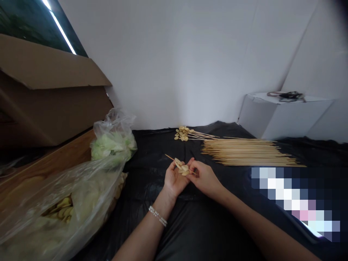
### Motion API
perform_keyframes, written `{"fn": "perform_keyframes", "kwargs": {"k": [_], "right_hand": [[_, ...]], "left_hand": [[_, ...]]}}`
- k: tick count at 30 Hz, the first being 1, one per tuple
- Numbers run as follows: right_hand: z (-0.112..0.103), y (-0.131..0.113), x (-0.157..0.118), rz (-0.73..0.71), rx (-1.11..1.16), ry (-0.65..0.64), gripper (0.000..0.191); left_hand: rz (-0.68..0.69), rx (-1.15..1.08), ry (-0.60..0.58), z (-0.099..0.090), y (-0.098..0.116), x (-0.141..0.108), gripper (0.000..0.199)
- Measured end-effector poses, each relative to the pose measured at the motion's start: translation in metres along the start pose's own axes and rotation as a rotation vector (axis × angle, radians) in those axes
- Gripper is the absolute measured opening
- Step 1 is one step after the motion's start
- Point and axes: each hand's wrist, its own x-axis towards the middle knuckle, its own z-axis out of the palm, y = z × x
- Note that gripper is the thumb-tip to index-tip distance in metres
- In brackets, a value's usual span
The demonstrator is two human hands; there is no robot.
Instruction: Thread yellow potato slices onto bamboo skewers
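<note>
My left hand [173, 180], palm up with fingers curled, holds pale vegetable slices [182, 168], perhaps potato, threaded on a thin wooden skewer [169, 157]. Its tip sticks out past the slices to the upper left. Close beside them, my right hand [206, 178] pinches the skewer near its other end. Beyond both hands lies a bunch of loaded skewers [181, 133], their slices clustered at the left ends. A wide row of bare skewers [244, 151] is spread to the right of that bunch.
At left, a large clear plastic bag [89, 195] opens onto more slices [61, 210]. Behind it stands a bag of pale green vegetables [112, 145], near a cardboard box [51, 105]. Black sheeting [152, 145] covers the surface. A white box [280, 114] and a blurred-out screen [296, 203] are right.
</note>
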Motion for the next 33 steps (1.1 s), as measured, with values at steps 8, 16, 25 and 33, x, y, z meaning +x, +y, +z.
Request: {"fn": "perform_keyframes", "kwargs": {"k": [8,16,25,33], "right_hand": [[-0.017,-0.005,0.005,0.057,-0.054,0.068,0.010],[-0.018,-0.003,0.006,0.029,-0.077,0.111,0.011],[-0.021,0.000,0.007,0.019,-0.047,0.037,0.015],[-0.014,0.010,0.006,0.093,-0.206,-0.089,0.025]], "left_hand": [[-0.047,-0.009,0.051,0.000,0.010,0.000,0.022],[-0.024,0.381,0.100,0.006,0.001,-0.002,0.009],[0.198,0.084,0.240,0.000,0.033,0.004,0.015],[0.207,-0.010,0.265,-0.007,0.048,0.003,0.010]]}}
